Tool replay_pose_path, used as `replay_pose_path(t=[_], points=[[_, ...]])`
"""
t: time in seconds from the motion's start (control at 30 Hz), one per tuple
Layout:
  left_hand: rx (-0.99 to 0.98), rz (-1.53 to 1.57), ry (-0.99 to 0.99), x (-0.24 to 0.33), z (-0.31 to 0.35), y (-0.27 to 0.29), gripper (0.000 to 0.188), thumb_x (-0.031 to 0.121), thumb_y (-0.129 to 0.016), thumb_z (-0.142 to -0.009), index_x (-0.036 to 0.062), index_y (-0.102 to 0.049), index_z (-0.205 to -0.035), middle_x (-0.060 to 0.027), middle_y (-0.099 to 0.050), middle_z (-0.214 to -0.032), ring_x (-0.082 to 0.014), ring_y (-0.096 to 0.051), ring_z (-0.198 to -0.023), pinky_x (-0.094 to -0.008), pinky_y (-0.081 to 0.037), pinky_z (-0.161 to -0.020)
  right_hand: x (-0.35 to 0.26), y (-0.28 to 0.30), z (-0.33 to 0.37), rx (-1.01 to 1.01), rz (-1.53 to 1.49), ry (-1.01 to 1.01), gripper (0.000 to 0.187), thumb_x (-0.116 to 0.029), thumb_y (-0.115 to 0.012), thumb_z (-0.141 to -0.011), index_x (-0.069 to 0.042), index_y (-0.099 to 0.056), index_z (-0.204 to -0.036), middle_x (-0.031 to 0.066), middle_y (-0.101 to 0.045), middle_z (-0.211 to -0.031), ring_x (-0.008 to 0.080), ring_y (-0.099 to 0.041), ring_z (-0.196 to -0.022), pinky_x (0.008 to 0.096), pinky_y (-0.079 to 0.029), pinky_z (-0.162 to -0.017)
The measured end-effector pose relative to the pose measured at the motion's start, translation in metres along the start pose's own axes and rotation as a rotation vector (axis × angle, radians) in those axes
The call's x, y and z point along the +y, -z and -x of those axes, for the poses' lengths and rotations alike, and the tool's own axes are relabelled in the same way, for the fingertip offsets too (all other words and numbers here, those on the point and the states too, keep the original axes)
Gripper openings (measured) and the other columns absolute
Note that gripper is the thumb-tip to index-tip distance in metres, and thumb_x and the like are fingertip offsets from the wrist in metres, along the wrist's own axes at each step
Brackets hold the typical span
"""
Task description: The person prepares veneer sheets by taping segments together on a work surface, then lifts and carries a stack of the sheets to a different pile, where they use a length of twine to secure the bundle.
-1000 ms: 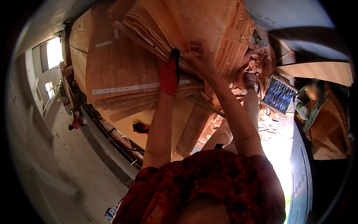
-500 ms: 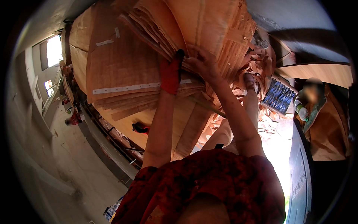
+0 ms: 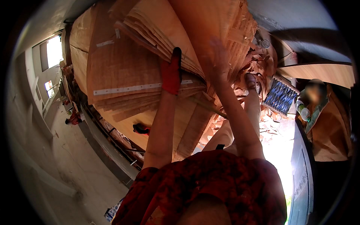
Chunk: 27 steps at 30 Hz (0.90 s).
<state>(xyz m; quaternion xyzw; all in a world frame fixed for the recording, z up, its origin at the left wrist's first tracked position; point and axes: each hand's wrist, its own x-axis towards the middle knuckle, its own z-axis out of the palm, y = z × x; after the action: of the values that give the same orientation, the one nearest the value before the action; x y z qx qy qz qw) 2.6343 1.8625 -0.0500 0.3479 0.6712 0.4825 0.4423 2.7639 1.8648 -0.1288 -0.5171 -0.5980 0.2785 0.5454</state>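
Gloved left hand (image 3: 171,77) holds a bent-back sheaf of thin wood sheets (image 3: 161,32)

The left hand, in a red and black glove, is closed on the edges of the sheaf, its dark thumb lying over them. The bare right hand (image 3: 220,63) is blurred beside the sheaf, at the right side of the stack (image 3: 123,71); whether it is open or gripping, I cannot tell. The sheaf curves up on top of this stack, where a white strip (image 3: 127,89) runs across the wood to the left of the glove. A second red and black glove (image 3: 141,128) lies nearer the body. Beyond the right edge are wood scraps (image 3: 258,63) and a blue slatted piece (image 3: 280,96).
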Motion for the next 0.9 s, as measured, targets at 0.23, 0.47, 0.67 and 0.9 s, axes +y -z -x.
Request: replay_pose_path(t=[0.23,0.47,0.67,0.9], points=[[-0.075,0.051,0.009,0.002,0.002,-0.001,0.047,0.019,-0.067,-0.091,-0.0015,-0.050,-0.129,-0.0052,-0.057,-0.119,-0.0146,-0.053,-0.103,-0.0293,-0.044,-0.090,-0.008,-0.010,0.016,-0.270,-0.909,-0.639,0.052,-0.003,-0.062,-0.083,-0.004,-0.050,-0.134,0.0075,-0.054,-0.134,0.0237,-0.051,-0.122,0.0342,-0.042,-0.102],[-0.099,0.031,-0.001,0.001,0.002,0.000,0.053,0.017,-0.069,-0.089,0.0009,-0.045,-0.134,-0.0062,-0.054,-0.124,-0.0157,-0.054,-0.107,-0.0293,-0.045,-0.091,-0.009,0.002,0.007,-0.366,-0.910,-0.747,0.048,-0.006,-0.063,-0.089,-0.005,-0.049,-0.136,0.0053,-0.056,-0.122,0.0131,-0.054,-0.109,0.0281,-0.050,-0.088],[-0.093,0.031,0.027,0.004,0.004,-0.004,0.057,0.017,-0.069,-0.088,0.0014,-0.043,-0.136,-0.0071,-0.054,-0.125,-0.0165,-0.054,-0.108,-0.0298,-0.045,-0.092,-0.004,0.002,0.011,-0.321,-0.898,-0.622,0.042,-0.005,-0.057,-0.093,-0.004,-0.050,-0.134,0.0055,-0.059,-0.116,0.0121,-0.055,-0.104,0.0256,-0.047,-0.087],[-0.070,-0.007,-0.023,0.005,0.005,-0.010,0.055,0.024,-0.071,-0.087,-0.0003,-0.049,-0.130,-0.0039,-0.056,-0.115,-0.0125,-0.053,-0.098,-0.0261,-0.044,-0.083,0.016,-0.012,0.025,-0.139,-0.817,-0.409,0.025,0.000,-0.051,-0.096,-0.003,-0.059,-0.119,0.0035,-0.061,-0.101,0.0097,-0.055,-0.095,0.0236,-0.045,-0.083]])
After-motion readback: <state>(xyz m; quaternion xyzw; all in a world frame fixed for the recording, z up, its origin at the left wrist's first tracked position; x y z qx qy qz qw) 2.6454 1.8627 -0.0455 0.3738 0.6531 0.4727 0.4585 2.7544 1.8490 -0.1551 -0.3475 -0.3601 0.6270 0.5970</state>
